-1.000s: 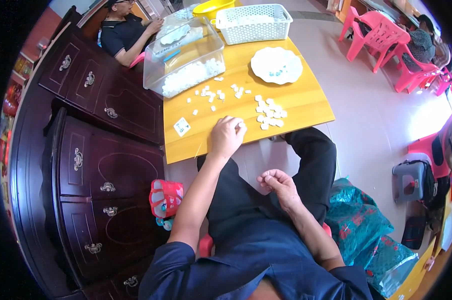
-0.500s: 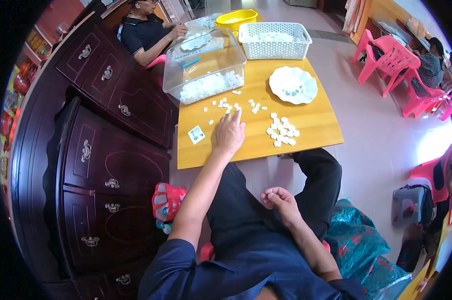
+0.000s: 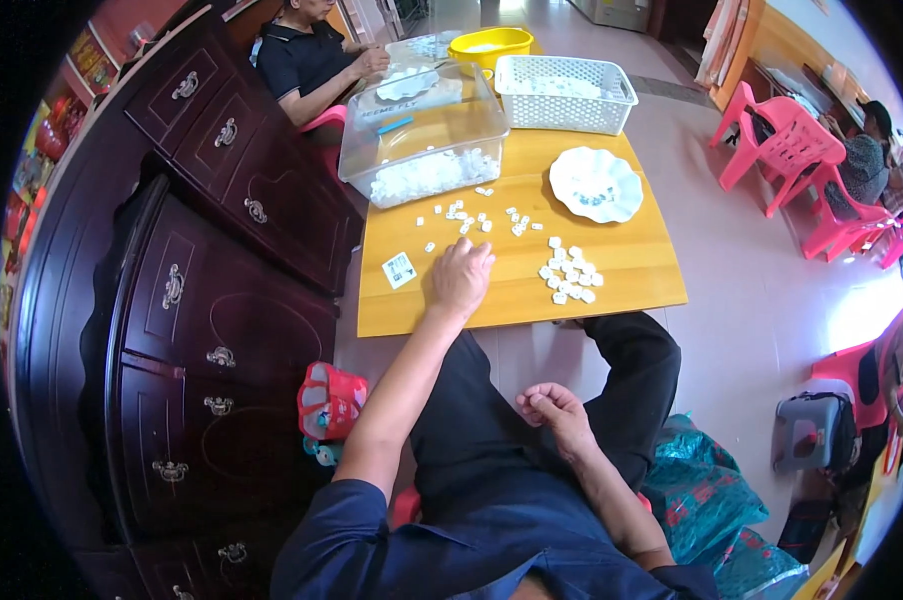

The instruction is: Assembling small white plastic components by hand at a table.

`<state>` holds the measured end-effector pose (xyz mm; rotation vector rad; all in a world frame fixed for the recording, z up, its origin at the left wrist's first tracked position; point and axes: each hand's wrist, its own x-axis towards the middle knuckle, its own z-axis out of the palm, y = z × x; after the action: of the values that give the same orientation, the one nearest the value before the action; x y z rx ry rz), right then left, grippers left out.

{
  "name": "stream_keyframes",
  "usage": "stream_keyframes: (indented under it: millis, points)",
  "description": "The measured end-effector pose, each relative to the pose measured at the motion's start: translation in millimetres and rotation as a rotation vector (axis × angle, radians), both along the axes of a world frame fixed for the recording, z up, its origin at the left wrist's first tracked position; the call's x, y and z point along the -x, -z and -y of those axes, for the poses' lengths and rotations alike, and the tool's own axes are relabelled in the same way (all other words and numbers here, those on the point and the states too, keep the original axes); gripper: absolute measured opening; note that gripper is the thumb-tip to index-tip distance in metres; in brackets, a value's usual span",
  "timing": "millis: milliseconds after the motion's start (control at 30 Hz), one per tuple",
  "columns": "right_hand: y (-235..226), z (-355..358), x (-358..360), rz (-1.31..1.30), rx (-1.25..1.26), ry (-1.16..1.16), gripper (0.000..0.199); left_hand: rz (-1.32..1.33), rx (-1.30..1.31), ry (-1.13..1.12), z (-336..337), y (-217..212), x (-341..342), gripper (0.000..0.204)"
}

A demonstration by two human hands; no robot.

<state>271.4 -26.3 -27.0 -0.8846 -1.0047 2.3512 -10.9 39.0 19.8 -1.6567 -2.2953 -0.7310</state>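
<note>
Dark carved wooden cabinet [image 3: 192, 300] with metal drawer pulls along the left edge. Red and white bag [image 3: 330, 400] on the floor at its foot. Small white card [image 3: 400, 270] flat near the left front corner of the yellow wooden surface [image 3: 632, 265]. Clear plastic bin [image 3: 422, 130] at the back left of the surface, white pieces heaped inside. Scattered small white pieces [image 3: 472, 212] just in front of the bin. Left hand [image 3: 461, 278] palm-down on the surface just behind the front edge, directly below those scattered pieces, fingers curled under; whether anything is pinched beneath, cannot tell. Right hand [image 3: 552, 412] off the surface, resting on the lap over dark trousers, fingers loosely folded shut, nothing seen in them. Cluster of white pieces [image 3: 568, 276] lying close together right of the left hand, well apart from it. White scalloped plate [image 3: 597, 185] behind the cluster, a few pieces in it. White perforated basket [image 3: 567, 93] at the back right; yellow basin [image 3: 490, 45] beyond. Another person in a dark shirt [image 3: 317, 55] seated at the far left corner. Pink plastic chair [image 3: 787, 150] on the floor to the right.
</note>
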Motion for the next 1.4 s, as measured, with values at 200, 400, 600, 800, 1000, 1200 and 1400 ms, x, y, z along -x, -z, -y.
stream_keyframes:
  millis: [200,400,600,800,1000,1200,1400]
  points:
    - [-5,1,1,-0.010,-0.008,-0.017,0.012,0.136,-0.137,0.013,-6,8,10,0.013]
    - [-7,2,-1,0.003,-0.016,-0.016,0.013,0.086,-0.116,-0.016,-11,13,10,0.009]
    - [2,2,-4,0.002,-0.026,0.000,0.013,0.176,-0.149,-0.069,-4,15,20,0.009]
    - [8,4,-4,0.008,-0.016,0.003,0.012,0.196,-0.196,-0.042,8,4,51,0.007]
    - [8,4,-4,-0.002,-0.011,0.009,0.011,0.278,-0.093,-0.060,16,7,62,0.019]
    - [8,4,-6,0.004,0.002,0.029,0.011,0.153,-0.072,-0.170,30,-1,84,0.026]
    - [7,5,0,0.027,-0.022,-0.004,0.011,0.115,-0.026,-0.187,38,2,92,0.020]
